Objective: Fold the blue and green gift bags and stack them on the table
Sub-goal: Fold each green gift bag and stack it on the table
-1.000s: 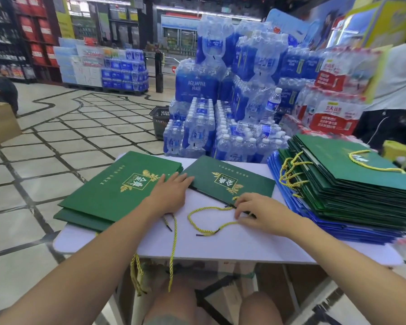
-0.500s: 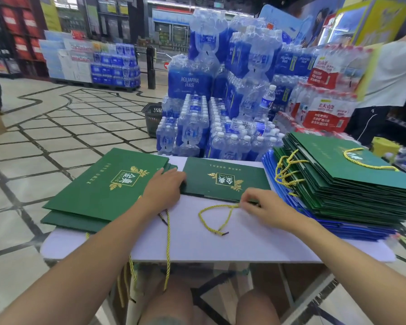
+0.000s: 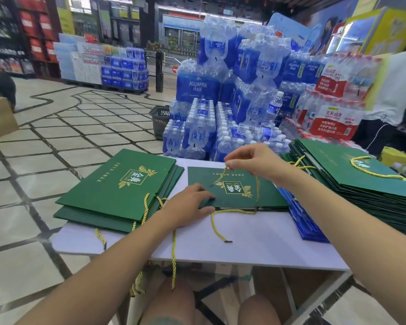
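One green gift bag (image 3: 234, 191) lies flat in the middle of the white table (image 3: 244, 249), gold emblem up. The left hand (image 3: 188, 205) rests on its near left corner. Its fingers (image 3: 204, 195) lie nearly straight on the top face and the thumb runs along the near edge; whether the thumb hooks under that edge cannot be told. The right hand (image 3: 251, 163) hovers above the bag's far edge, thumb and forefinger pinching the top of a yellow cord handle (image 3: 257, 191), which drops from the pinch down to the bag's face. A second cord (image 3: 217, 231) trails from the bag's near edge across the bare tabletop towards the person.

Just left of the bag, a low stack of folded green bags (image 3: 120, 191) overhangs the table's left edge, with cords dangling from it. On the right is a taller pile, with green bags (image 3: 361, 184) on top of blue bags (image 3: 300, 219), close against the centre bag's right side. Beyond the table stand shrink-wrapped packs of bottled water (image 3: 209, 90), and a dark shopping basket (image 3: 159, 120) sits on the tiled floor.
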